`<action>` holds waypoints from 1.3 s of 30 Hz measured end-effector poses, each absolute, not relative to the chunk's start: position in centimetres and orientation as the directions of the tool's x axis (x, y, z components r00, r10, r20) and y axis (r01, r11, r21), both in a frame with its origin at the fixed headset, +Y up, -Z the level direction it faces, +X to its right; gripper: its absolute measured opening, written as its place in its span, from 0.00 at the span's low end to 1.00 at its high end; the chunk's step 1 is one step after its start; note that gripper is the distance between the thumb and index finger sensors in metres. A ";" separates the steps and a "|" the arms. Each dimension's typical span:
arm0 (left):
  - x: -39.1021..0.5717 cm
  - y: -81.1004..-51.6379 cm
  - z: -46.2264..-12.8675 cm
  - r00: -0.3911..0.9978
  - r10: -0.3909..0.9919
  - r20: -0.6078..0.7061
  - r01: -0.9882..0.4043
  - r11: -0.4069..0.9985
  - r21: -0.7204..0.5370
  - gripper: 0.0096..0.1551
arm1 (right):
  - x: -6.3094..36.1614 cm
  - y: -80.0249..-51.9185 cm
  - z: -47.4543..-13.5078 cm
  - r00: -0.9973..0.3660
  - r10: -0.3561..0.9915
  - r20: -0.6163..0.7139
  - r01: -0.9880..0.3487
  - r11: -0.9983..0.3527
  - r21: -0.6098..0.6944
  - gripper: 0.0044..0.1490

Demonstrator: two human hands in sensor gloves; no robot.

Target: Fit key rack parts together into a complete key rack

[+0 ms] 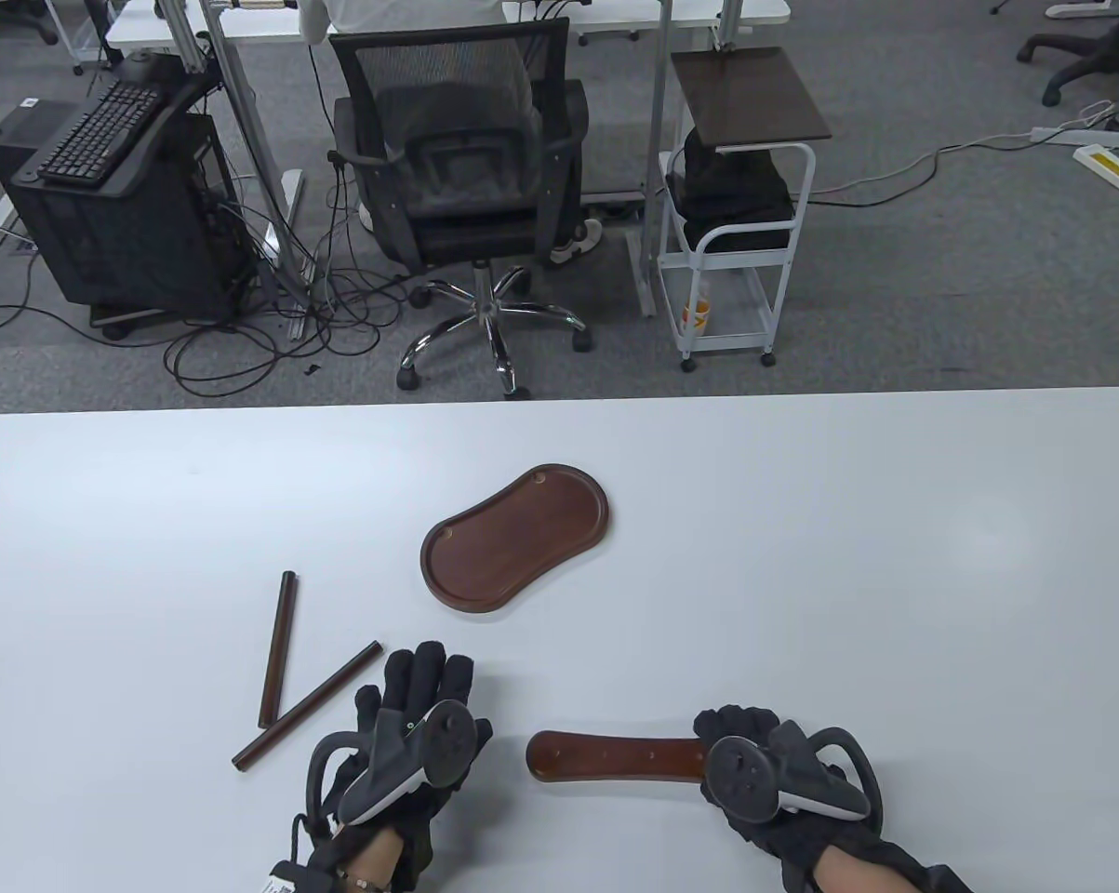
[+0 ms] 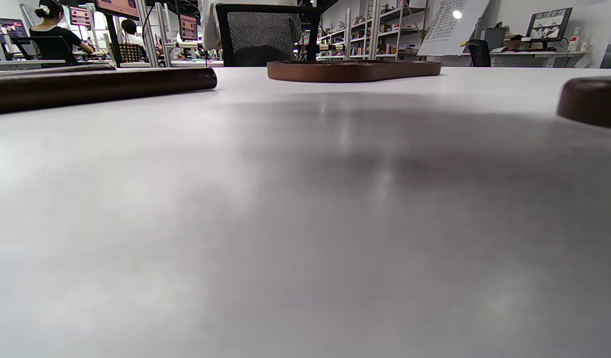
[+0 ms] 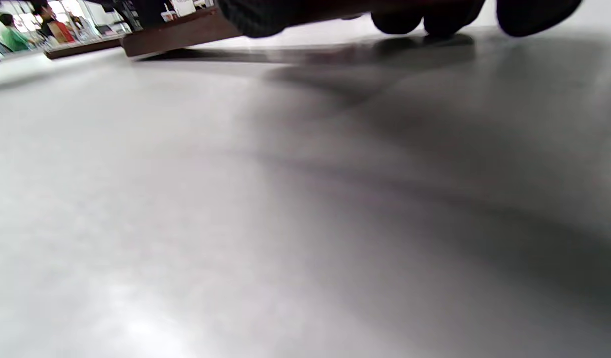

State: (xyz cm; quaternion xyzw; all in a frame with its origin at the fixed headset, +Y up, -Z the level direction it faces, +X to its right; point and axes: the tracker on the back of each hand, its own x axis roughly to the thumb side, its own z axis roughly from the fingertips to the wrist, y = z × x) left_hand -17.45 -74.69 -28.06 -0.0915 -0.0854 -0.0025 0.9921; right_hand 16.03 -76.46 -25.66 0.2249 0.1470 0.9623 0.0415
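Both hands sit nearest us at the table's near edge. Our left hand (image 1: 410, 735) lies flat on the table (image 1: 801, 558), fingers spread, holding nothing. Our right hand (image 1: 764, 772) rests over the right end of the hook bar (image 1: 615, 755); fingers curl onto it, but whether it's a real grip we can't tell, as the tracker hides the fingers from above. In the right wrist view the fingertips (image 3: 265, 15) touch the bar's dark edge (image 3: 181, 35) with the bar apparently down on the table.

Parts, rel. to hands:
- Hook bar: between the two hands, flat, a row of small holes along it.
- Two rods: just left of and beyond the left hand. The angled rod (image 1: 308, 705) ends close to the left fingers; the upright-lying rod (image 1: 278, 648) meets it near their lower ends, forming a V. Touching or not, can't tell.
- Base tray (image 1: 515, 538): beyond the left hand, well apart from both hands, two small holes near its ends.

Progress: nothing joined yet. All four pieces lie separate, so we judge this the very start. Left to do, prob.: rods into the tray holes, then bar onto the rod tops. Likely first step is picking up a rod w/ the left hand.
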 end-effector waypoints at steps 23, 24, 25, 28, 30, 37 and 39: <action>-18.4 -74.8 -28.4 0.992 0.020 0.128 0.007 0.979 -0.205 0.42 | 19.8 -75.1 -26.7 -0.695 0.699 0.168 -0.677 -0.715 0.175 0.47; -18.5 -74.8 -28.5 0.992 0.021 0.122 0.005 0.979 -0.205 0.42 | 19.9 -75.1 -26.7 -0.671 0.727 0.149 -0.706 -0.687 0.174 0.48; -18.6 -74.8 -28.5 0.993 0.022 0.118 0.003 0.978 -0.206 0.42 | 20.0 -75.1 -26.7 -0.643 0.755 0.125 -0.734 -0.655 0.179 0.48; -19.0 -74.8 -28.7 0.994 0.024 0.105 -0.002 0.978 -0.207 0.42 | 20.1 -75.0 -26.7 -0.609 0.786 0.109 -0.765 -0.618 0.180 0.45; -19.2 -74.8 -28.8 0.995 0.026 0.096 -0.005 0.978 -0.208 0.42 | 20.2 -74.9 -26.7 -0.599 0.794 0.106 -0.773 -0.608 0.180 0.43; -20.1 -75.0 -29.4 0.998 0.050 0.048 -0.038 0.976 -0.214 0.42 | 20.5 -74.8 -26.8 -0.542 0.837 0.076 -0.821 -0.547 0.161 0.41; -20.1 -75.2 -29.5 0.998 0.057 0.041 -0.046 0.973 -0.228 0.42 | 20.7 -74.7 -26.8 -0.535 0.841 0.074 -0.828 -0.540 0.152 0.40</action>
